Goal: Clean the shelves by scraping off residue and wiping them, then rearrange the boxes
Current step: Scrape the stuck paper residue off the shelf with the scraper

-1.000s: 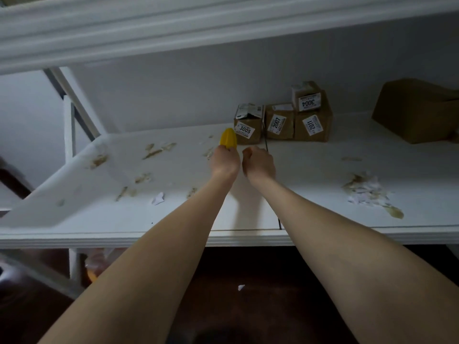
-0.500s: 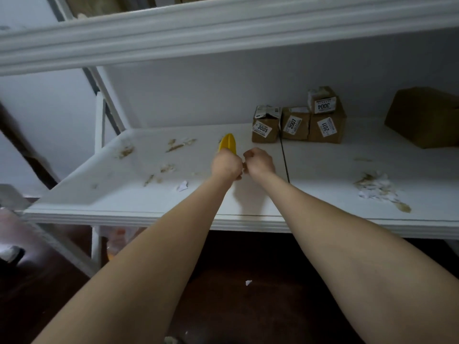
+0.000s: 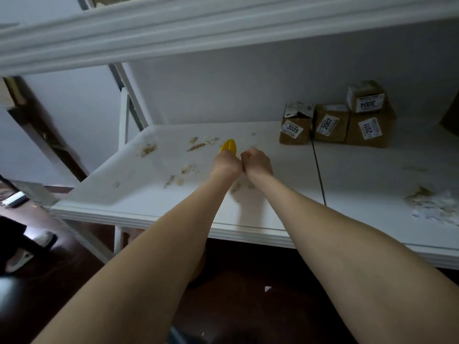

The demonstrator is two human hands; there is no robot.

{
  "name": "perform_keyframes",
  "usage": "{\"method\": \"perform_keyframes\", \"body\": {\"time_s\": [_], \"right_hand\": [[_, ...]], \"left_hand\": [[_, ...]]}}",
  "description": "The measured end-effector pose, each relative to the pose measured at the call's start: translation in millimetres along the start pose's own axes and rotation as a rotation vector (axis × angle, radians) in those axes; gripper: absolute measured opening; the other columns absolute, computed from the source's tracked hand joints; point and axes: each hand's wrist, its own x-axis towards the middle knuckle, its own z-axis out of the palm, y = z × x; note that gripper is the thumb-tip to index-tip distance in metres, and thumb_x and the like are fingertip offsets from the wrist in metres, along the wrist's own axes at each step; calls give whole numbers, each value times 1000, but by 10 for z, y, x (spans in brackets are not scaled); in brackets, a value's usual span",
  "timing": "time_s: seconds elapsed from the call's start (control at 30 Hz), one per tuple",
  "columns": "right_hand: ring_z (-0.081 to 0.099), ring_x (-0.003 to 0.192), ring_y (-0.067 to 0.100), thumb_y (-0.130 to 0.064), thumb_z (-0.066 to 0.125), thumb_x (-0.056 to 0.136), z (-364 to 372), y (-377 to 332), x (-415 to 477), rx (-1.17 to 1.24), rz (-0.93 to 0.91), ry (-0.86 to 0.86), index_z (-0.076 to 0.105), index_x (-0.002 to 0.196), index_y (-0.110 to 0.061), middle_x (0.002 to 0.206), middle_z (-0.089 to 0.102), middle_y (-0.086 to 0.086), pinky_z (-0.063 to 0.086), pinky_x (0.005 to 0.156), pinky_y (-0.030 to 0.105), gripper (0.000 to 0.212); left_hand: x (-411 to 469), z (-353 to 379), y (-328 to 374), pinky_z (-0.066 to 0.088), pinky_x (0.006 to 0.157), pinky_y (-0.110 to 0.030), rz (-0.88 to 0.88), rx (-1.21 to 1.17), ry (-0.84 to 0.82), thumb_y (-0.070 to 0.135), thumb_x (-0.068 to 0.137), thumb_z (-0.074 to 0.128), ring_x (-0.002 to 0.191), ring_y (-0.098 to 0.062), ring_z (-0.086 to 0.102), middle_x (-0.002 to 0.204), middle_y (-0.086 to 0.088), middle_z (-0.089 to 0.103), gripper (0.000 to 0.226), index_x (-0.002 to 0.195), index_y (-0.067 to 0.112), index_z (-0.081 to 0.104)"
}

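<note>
The yellow scraper (image 3: pixel 229 146) sits above the left half of the white shelf (image 3: pixel 129 197). Its long axis runs away from the person, with its rounded end pointing toward the back wall. Only that end shows, because the left hand (image 3: pixel 226 165) is wrapped around the rest. The right hand (image 3: pixel 257 161) is curled into a fist against the left, with nothing visible in it. Several brown residue patches (image 3: pixel 196 146) lie left of and beneath the hands. Behind and to the right stand four small labelled cardboard boxes, all closed: 3005 (image 3: pixel 294 126), 2007 (image 3: pixel 330 125) and 2011 (image 3: pixel 371 130) in a row, with 3004 (image 3: pixel 367 99) on top of 2011. One pile of torn paper scraps (image 3: pixel 433 203) lies on the right half of the shelf.
</note>
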Motion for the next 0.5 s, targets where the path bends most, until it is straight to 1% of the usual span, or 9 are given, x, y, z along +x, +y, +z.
{"method": "perform_keyframes", "body": {"time_s": [0.07,0.13,0.2,0.27,0.33,0.37,0.43,0.47,0.5], "right_hand": [[56,109,31,-24,38,98,54,-62,26,13,5,-4,60,113,-7,121,60,16,38,78,29,32],[56,111,31,-25,38,98,84,-134,18,36,8,-13,60,116,-8,123,60,14,41,83,30,33],[57,111,32,-24,38,97,107,-240,1,57,-3,-25,62,111,-9,121,61,15,44,85,32,31],[61,103,33,-23,39,93,151,-330,-18,66,-20,-48,60,94,-14,110,65,16,47,81,33,23],[64,96,33,-23,39,90,220,-401,-38,81,-26,-77,56,87,-15,95,64,14,53,81,36,19],[65,96,32,-23,39,89,261,-429,-51,93,-25,-95,58,90,-13,95,64,14,55,82,39,21],[64,98,31,-25,41,89,330,-476,-118,118,-10,-127,60,109,-14,107,65,13,54,85,42,30],[63,99,30,-27,43,89,375,-496,-147,130,0,-139,56,120,-15,112,64,12,53,88,41,35],[62,97,29,-28,44,90,434,-518,-178,140,5,-150,51,128,-17,114,62,11,52,89,41,40]], "left_hand": [[-4,-77,-29,38,108,-43,2,28,-11,-1,92,33,129,-33,46,147,-13,39,54,146,4,30],[-17,-163,-59,39,107,-44,45,81,-14,1,91,34,130,-31,46,154,-2,30,62,150,15,22],[2,-262,-77,39,108,-44,92,132,-10,2,90,34,132,-29,44,156,4,23,67,152,20,17],[17,-369,-82,38,109,-43,89,143,15,2,91,34,134,-28,42,156,3,23,66,152,21,16],[19,-451,-118,37,109,-42,82,125,42,1,92,33,134,-28,42,156,1,25,65,152,20,17],[20,-491,-145,38,109,-42,83,125,44,0,92,33,133,-28,42,156,2,25,65,152,19,17],[48,-567,-228,39,108,-42,100,141,44,-1,91,33,134,-28,41,157,5,21,66,152,19,16],[71,-606,-280,39,108,-42,103,146,46,-1,91,33,134,-28,41,157,5,20,66,152,18,16],[92,-650,-337,40,107,-42,103,151,52,0,91,34,134,-27,41,158,5,19,65,152,18,17]]}}
